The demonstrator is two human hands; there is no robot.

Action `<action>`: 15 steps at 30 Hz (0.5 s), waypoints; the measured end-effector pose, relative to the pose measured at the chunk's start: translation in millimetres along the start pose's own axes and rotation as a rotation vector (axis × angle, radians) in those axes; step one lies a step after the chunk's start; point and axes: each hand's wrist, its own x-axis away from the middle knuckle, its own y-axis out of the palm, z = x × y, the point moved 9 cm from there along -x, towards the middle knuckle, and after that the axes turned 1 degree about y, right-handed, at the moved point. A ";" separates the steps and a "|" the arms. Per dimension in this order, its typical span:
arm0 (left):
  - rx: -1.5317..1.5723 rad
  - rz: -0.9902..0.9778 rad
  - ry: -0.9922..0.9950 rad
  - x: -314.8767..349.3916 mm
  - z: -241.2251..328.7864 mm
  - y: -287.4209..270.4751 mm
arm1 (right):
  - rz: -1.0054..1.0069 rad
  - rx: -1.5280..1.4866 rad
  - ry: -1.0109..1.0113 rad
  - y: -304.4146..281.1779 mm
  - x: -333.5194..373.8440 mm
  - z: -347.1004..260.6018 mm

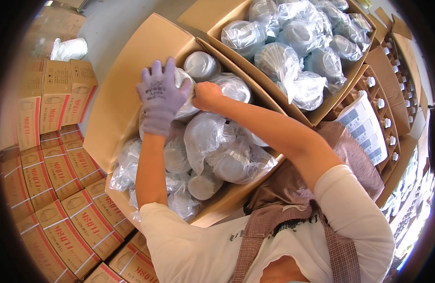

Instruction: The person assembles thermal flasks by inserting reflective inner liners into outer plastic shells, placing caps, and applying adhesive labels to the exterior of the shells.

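My left hand [162,96], in a light purple knit glove, lies with its fingers spread over a wrapped cylinder [183,107] in the open cardboard box [128,80]. Right beside it, my bare right hand [208,96] is closed at the same cylinder's clear plastic bag; the fingertips are hidden. Around my hands the box holds several rounded, silvery containers in clear plastic, among them a loosely bagged one [205,137] below my right forearm and another [201,65] at the far corner.
A second open box [269,96] of plastic-wrapped containers stands at the far right. Beyond it are divided cartons of white-capped bottles [380,103], with a printed sheet [363,129] on one. Stacked, strapped cartons [55,167] fill the left side. My brown apron [283,193] touches the near box.
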 end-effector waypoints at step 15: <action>0.312 0.250 0.058 35.5 -8.6 -10.9 | -0.151 0.327 -0.103 14.7 23.8 -11.2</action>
